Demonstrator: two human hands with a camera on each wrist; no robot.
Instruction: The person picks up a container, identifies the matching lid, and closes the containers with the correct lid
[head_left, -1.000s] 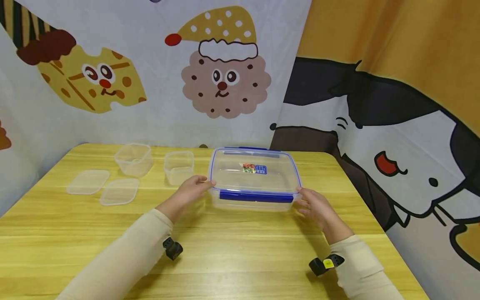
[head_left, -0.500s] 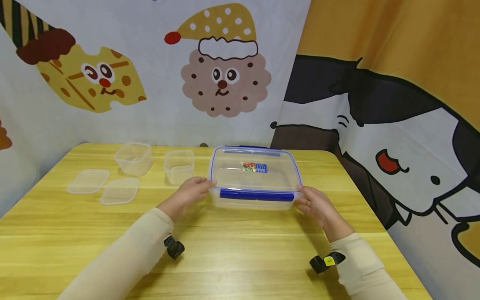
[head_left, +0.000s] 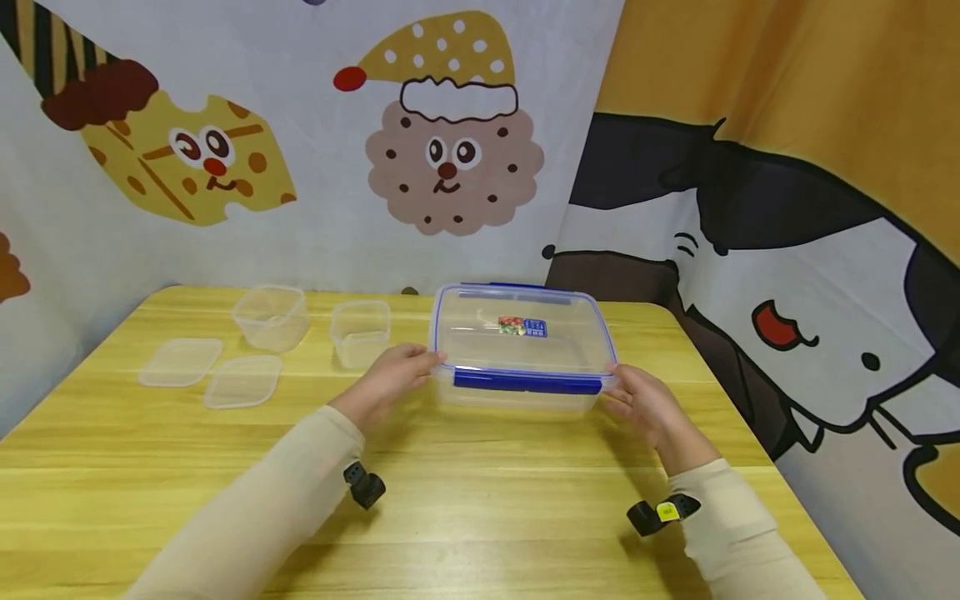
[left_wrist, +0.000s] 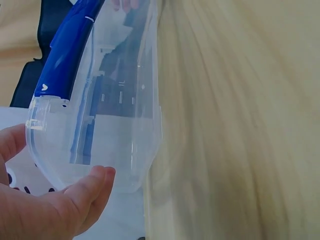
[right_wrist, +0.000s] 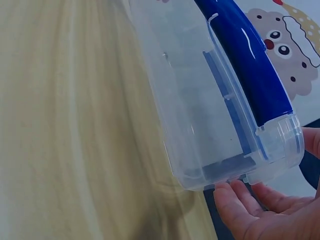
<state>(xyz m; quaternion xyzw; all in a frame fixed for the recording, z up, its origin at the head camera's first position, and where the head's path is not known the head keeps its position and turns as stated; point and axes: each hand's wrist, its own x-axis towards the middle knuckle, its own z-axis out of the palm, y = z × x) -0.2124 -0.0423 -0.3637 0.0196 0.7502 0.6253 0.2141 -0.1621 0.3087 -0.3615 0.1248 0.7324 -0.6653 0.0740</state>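
A large clear plastic food storage box (head_left: 525,353) with a closed, blue-edged lid is held between both hands. My left hand (head_left: 386,385) grips its near left corner, thumb at the lid's rim and fingers along the side below. At the opposite near corner, my right hand (head_left: 651,410) holds on the same way. A blue locking clip (left_wrist: 69,52) runs along the box's front in the left wrist view. From the right wrist, the fingertips (right_wrist: 225,192) touch the side wall under the lid's edge. No contents show through the walls.
Left of the box stand two small clear tubs without lids, one nearer (head_left: 360,333) and one farther left (head_left: 270,318). Two flat translucent lids, one left (head_left: 181,362) and one right (head_left: 242,382), lie before them. A cartoon-print curtain (head_left: 315,258) hangs behind the wooden table (head_left: 465,517).
Both hands have shifted the large storage box a little to the right, and its lid sits slightly higher in the head view. The small tubs and lids stay where they were.
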